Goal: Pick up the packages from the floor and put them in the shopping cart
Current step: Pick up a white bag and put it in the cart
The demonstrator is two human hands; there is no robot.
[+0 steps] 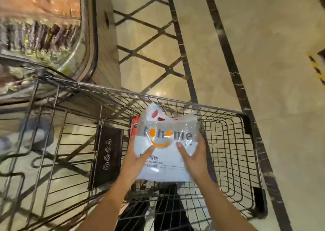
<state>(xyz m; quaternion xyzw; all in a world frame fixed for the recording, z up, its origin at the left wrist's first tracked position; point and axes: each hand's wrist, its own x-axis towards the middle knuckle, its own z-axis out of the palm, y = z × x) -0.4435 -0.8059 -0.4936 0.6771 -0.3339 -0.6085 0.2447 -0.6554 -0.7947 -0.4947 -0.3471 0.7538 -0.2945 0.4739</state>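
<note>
Hands, our left hand (139, 157) and right hand (194, 156), grip opposite sides of a clear plastic package (166, 149), steadying it level over the shopping cart (228, 142) basket for lowering.

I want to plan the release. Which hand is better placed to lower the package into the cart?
Neither clearly: the left hand and right hand grip opposite sides of the package over the cart.
</note>
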